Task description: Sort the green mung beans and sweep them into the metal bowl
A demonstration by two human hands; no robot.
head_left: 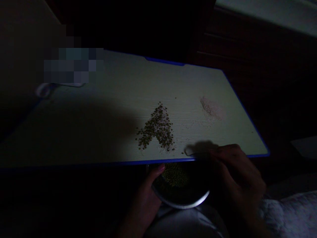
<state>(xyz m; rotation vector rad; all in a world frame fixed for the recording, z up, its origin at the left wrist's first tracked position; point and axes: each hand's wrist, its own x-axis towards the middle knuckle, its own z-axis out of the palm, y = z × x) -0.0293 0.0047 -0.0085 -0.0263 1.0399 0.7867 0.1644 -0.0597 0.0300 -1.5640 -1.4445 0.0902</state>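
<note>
Pale wood-grain board with a blue edge (188, 79) takes up most of the shot, and everything around it is pretty dark (the exposure is rough, so take the shadowy bits with a pinch of salt). Around the middle of the board sits a loose triangular heap of small olive-brown seeds (157, 127), with a few strays scattered just off it. Toward the board's right end there's a faint pinkish powdery smear (211, 108), well apart from the heap.

Just below the board's near edge is a round shiny steel bowl (182, 201) with a patch of small greenish seeds (175, 175) inside. So as things lie, one lot is spread out on the board and another lot is in the bowl, with nothing in either hand's grip from the heap.

The left hand (146, 201) is wrapped around the side of the bowl, thumb up near the rim, and it looks like a proper hold. The right hand (237, 175) is just right of the bowl at the board's near edge, with its curled fingers (218, 152) pinched toward the blue edge. It's too dark to tell whether they're holding anything tiny. A fuzzy white sleeve (279, 215) shows below the board on that side.
</note>
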